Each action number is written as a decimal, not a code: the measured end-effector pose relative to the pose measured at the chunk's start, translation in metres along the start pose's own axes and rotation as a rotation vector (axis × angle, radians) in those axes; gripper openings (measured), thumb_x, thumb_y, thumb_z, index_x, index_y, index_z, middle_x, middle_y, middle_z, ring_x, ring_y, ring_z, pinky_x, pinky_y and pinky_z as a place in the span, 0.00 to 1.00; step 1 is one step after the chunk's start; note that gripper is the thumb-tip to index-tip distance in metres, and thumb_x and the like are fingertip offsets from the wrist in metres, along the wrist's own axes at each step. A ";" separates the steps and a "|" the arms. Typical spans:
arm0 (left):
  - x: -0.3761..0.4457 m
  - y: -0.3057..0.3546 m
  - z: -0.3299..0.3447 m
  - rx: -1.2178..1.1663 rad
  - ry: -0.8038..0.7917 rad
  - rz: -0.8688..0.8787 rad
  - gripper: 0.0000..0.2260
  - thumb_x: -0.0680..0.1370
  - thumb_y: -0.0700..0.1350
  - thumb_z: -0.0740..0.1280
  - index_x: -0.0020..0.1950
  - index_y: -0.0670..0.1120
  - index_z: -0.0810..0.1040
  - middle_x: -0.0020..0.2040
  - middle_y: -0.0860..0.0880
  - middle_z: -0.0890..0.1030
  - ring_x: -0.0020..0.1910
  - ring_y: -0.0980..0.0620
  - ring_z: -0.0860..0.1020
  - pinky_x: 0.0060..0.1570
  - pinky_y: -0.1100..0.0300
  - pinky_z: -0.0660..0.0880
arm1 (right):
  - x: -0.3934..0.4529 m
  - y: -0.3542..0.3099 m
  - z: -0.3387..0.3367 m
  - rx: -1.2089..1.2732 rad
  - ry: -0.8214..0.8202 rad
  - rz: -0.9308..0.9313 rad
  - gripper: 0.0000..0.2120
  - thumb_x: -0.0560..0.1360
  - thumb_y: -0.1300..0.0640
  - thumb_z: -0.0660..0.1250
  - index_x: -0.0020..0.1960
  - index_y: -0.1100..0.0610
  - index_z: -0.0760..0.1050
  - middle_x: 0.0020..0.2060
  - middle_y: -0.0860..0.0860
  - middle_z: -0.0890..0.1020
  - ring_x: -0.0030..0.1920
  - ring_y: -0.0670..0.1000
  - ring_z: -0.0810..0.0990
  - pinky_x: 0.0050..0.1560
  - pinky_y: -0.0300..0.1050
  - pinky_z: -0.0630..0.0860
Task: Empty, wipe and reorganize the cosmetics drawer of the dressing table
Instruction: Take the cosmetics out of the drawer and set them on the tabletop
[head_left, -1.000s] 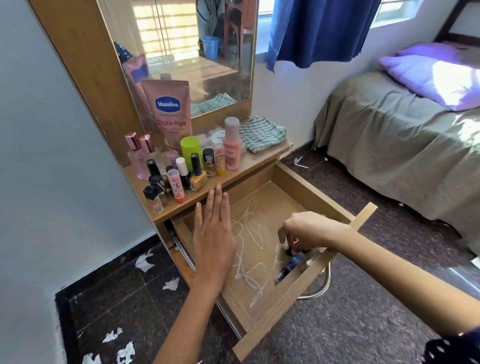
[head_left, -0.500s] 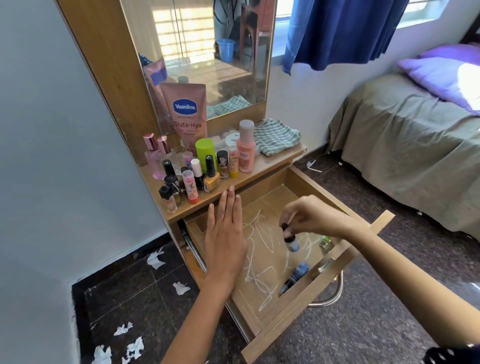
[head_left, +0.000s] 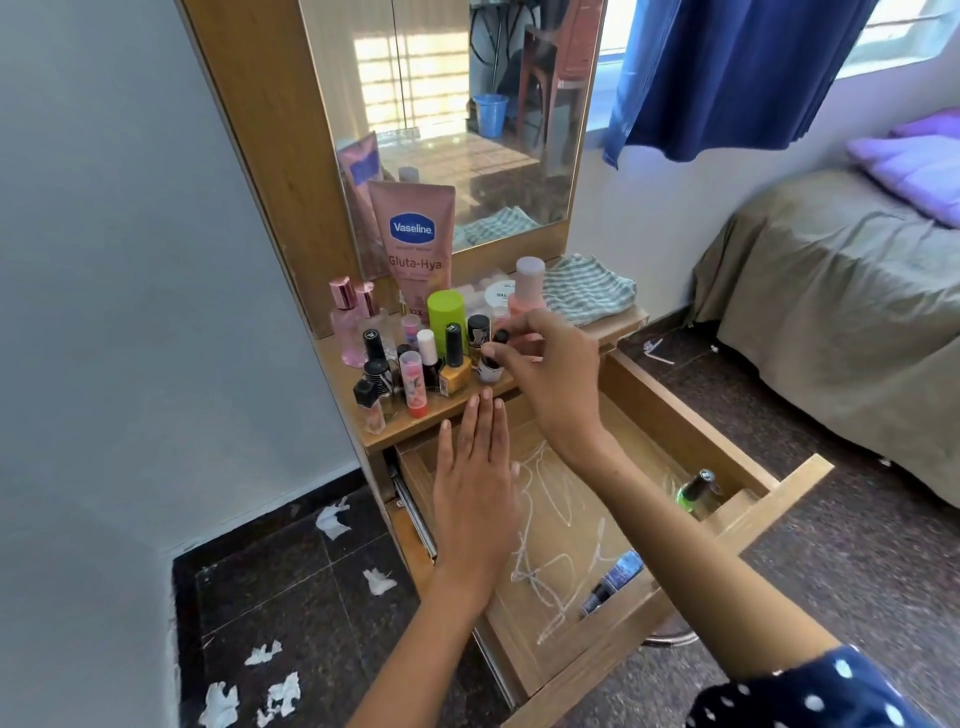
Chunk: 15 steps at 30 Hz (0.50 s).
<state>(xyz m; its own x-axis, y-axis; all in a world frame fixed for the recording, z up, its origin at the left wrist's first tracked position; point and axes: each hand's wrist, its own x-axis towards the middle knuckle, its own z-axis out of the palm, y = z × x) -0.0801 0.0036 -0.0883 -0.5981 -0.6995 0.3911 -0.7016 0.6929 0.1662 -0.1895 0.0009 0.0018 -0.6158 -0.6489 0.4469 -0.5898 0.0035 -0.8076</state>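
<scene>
The wooden drawer (head_left: 691, 431) of the dressing table stands pulled out, with white scribbled marks on its floor. In it lie a green nail polish bottle (head_left: 698, 493) near the right front corner and a dark blue tube (head_left: 613, 579) along the front wall. My right hand (head_left: 550, 374) pinches a small dark-capped bottle (head_left: 489, 368) at the front edge of the tabletop (head_left: 395, 431), among several cosmetics. My left hand (head_left: 475, 493) hovers flat, fingers straight, over the drawer's left part.
On the tabletop stand a pink Vaseline tube (head_left: 415, 244), a lime green bottle (head_left: 445, 312), pink perfume bottles (head_left: 348, 322) and a striped cloth (head_left: 587, 288). Torn tissue bits (head_left: 332, 519) litter the dark floor at left. A bed (head_left: 831, 312) is on the right.
My right hand lifted the small bottle out of the drawer and carried it up to the tabletop's front edge. The left hand stayed flat over the drawer. The view shifted left.
</scene>
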 end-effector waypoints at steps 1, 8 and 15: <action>0.000 0.000 -0.001 0.008 0.005 -0.001 0.30 0.80 0.50 0.58 0.77 0.41 0.51 0.78 0.44 0.48 0.77 0.49 0.45 0.74 0.49 0.42 | -0.001 0.000 0.004 -0.011 0.012 -0.018 0.09 0.69 0.58 0.76 0.48 0.56 0.81 0.43 0.49 0.84 0.42 0.45 0.82 0.48 0.49 0.80; 0.003 0.000 0.000 0.015 -0.016 0.004 0.30 0.80 0.49 0.57 0.77 0.41 0.49 0.78 0.44 0.46 0.77 0.49 0.42 0.74 0.49 0.39 | -0.004 0.007 0.011 -0.161 0.029 -0.056 0.13 0.67 0.52 0.77 0.49 0.54 0.79 0.41 0.47 0.84 0.43 0.47 0.83 0.46 0.52 0.81; 0.001 -0.001 0.002 0.025 -0.011 0.008 0.30 0.81 0.50 0.53 0.78 0.41 0.43 0.78 0.45 0.41 0.77 0.49 0.38 0.74 0.50 0.36 | -0.009 0.019 -0.019 -0.229 -0.209 -0.132 0.07 0.70 0.53 0.75 0.44 0.55 0.81 0.39 0.46 0.84 0.40 0.45 0.83 0.45 0.50 0.81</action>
<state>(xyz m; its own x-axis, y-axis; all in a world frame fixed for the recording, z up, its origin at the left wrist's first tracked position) -0.0811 0.0022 -0.0902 -0.6077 -0.6963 0.3819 -0.7064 0.6936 0.1407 -0.2050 0.0209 -0.0099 -0.4197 -0.7971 0.4342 -0.7739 0.0643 -0.6301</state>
